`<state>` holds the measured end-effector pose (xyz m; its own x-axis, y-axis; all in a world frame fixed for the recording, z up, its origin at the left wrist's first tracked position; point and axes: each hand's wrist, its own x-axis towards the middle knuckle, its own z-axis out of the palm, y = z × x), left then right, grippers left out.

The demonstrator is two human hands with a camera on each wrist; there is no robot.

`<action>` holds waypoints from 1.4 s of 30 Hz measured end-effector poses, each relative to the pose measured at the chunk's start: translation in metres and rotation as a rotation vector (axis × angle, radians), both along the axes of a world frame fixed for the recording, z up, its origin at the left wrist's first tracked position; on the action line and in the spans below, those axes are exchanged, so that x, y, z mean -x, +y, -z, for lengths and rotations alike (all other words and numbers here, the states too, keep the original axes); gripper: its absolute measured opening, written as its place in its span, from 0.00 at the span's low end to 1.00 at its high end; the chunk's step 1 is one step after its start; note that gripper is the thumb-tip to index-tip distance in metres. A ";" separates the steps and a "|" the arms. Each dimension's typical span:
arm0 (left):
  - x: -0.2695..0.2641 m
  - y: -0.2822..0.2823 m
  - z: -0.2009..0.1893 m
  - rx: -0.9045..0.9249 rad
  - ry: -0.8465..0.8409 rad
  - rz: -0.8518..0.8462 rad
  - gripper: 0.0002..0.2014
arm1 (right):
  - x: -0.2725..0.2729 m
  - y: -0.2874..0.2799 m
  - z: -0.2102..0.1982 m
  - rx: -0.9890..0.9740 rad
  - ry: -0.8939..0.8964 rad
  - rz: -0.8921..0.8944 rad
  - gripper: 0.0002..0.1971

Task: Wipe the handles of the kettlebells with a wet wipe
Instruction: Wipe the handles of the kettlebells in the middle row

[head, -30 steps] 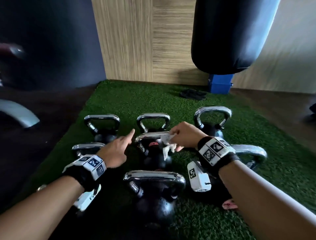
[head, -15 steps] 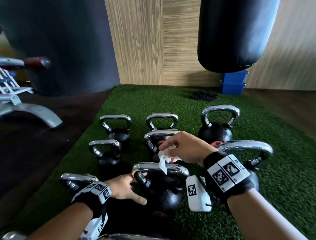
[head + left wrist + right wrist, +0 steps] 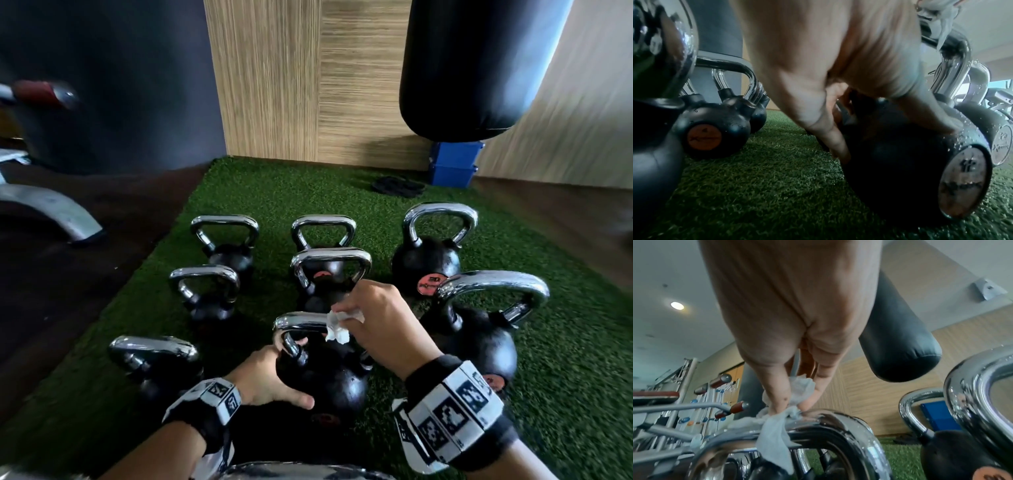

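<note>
While the left hand (image 3: 263, 380) is resting spread on the black body of the near centre kettlebell (image 3: 322, 380), the right hand (image 3: 380, 325) is pinching the wet wipe (image 3: 337, 327) against its chrome handle (image 3: 301, 323), directly beneath the fingertips (image 3: 777, 404), on green turf (image 3: 565, 359).

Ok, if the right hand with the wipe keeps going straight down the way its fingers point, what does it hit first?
Most likely the chrome handle of the near kettlebell. The right hand pinches the wet wipe, which already drapes over that bar, directly below the fingertips.
</note>
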<state>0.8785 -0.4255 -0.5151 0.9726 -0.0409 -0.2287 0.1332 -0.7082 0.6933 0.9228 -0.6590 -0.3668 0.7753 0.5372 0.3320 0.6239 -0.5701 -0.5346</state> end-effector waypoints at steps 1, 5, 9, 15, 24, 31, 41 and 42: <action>-0.002 -0.002 0.000 0.017 -0.013 -0.023 0.58 | 0.000 0.002 0.002 0.017 -0.006 -0.005 0.05; -0.005 -0.009 -0.001 0.054 -0.050 -0.085 0.57 | 0.007 0.013 0.004 0.130 -0.070 -0.032 0.07; -0.004 -0.008 0.001 0.078 -0.066 -0.090 0.58 | 0.016 0.000 0.009 0.147 -0.104 0.056 0.16; -0.006 -0.008 -0.001 0.089 -0.060 -0.095 0.59 | 0.018 -0.022 0.012 0.046 -0.058 0.246 0.16; -0.004 -0.009 -0.004 0.085 -0.035 -0.096 0.58 | 0.022 -0.037 0.032 -0.300 -0.019 0.380 0.14; -0.002 -0.010 -0.005 0.091 -0.021 -0.093 0.58 | 0.007 -0.047 0.050 -0.362 0.161 0.468 0.10; 0.001 -0.010 -0.005 0.128 -0.004 -0.105 0.54 | -0.009 -0.054 0.085 -0.460 0.456 0.541 0.11; 0.000 -0.010 -0.005 0.136 0.000 -0.112 0.55 | -0.011 -0.052 0.088 -0.451 0.494 0.534 0.12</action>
<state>0.8782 -0.4357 -0.5102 0.9730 0.0370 -0.2280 0.2057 -0.5883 0.7820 0.9334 -0.7114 -0.4547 0.9989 -0.0433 -0.0160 -0.0316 -0.3888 -0.9208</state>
